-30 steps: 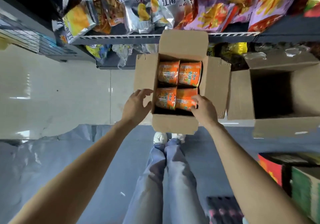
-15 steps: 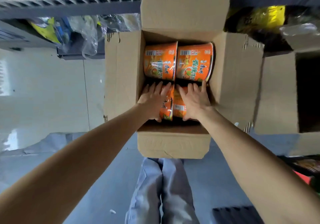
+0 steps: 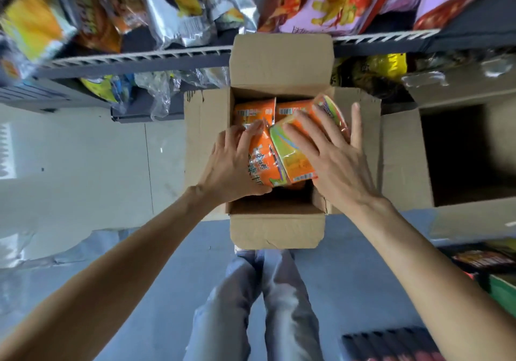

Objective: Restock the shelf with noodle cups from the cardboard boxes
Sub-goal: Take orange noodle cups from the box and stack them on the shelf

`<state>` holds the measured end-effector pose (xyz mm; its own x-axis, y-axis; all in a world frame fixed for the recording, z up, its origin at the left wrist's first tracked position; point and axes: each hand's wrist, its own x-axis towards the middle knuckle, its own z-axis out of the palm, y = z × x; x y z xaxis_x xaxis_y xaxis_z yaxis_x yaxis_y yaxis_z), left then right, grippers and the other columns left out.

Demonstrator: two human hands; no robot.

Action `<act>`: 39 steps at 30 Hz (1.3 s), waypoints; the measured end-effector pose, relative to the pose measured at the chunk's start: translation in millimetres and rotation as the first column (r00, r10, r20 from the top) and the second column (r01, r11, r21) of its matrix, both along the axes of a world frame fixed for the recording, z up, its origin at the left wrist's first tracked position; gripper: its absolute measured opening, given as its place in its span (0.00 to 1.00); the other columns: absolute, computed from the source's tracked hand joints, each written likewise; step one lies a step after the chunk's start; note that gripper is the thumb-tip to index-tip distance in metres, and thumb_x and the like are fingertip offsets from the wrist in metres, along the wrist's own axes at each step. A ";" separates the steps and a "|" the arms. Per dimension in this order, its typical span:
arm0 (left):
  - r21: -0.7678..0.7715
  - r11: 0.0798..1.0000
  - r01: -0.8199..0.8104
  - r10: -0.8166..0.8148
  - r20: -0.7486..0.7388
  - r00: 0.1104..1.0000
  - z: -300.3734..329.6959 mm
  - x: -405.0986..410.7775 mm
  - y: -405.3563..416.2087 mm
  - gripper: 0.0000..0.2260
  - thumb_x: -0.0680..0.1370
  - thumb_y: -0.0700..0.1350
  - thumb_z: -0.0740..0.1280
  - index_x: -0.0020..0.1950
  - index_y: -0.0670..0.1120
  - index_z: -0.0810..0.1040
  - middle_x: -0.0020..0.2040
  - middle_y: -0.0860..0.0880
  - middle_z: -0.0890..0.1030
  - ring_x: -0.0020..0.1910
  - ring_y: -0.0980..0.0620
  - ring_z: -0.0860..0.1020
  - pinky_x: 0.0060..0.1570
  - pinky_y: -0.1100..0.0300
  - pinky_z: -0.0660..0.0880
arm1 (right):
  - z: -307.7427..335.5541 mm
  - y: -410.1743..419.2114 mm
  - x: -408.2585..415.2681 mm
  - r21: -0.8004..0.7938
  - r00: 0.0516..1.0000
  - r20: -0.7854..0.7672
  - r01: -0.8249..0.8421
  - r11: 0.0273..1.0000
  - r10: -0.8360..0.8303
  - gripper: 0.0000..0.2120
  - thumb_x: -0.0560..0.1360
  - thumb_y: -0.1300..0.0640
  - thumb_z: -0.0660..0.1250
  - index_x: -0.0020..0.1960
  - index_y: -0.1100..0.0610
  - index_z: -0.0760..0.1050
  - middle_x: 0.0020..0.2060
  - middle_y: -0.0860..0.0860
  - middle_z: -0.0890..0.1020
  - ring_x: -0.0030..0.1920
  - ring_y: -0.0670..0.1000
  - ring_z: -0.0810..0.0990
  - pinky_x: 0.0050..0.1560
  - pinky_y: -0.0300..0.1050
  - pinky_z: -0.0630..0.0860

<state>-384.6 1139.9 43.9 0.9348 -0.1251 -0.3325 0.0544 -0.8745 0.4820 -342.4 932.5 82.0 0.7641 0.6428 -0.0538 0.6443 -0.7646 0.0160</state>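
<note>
Open cardboard box (image 3: 276,221) is seen on the floor below the shelf (image 3: 139,59), flaps spread. Two orange noodle cups are held above its near half, tilted, touching each other. Left cup (image 3: 262,162) is gripped by the left hand (image 3: 231,165), fingers curled over its far edge, thumb under the near side. Right cup (image 3: 296,154) is covered by the right hand (image 3: 332,159), fingers spread nearly straight over its side; a closed grip cannot be told. Two more cups (image 3: 251,113) are left lying at the far end of the box. A second box (image 3: 458,154), dark inside, is seen just right. Snack bags (image 3: 178,6) are hung above the shelf.
</note>
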 end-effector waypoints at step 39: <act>-0.133 0.989 0.071 -0.033 0.265 0.964 8.1 7.6 14.0 0.51 0.58 0.61 0.77 0.73 0.52 0.54 0.75 0.47 0.62 0.74 0.47 0.61 0.66 0.41 0.67 | -24.7 44.5 7.1 0.333 0.279 -0.943 0.801 -0.497 -0.183 0.47 0.65 0.59 0.78 0.71 0.51 0.49 0.55 0.46 0.75 0.52 0.41 0.78 0.48 0.35 0.78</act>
<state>-376.9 1154.0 52.0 0.9776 -0.2035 -0.0529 -0.1336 -0.7954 0.5912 -335.3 977.0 57.3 0.7563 -0.4136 -0.5068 -0.4414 0.2491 -0.8621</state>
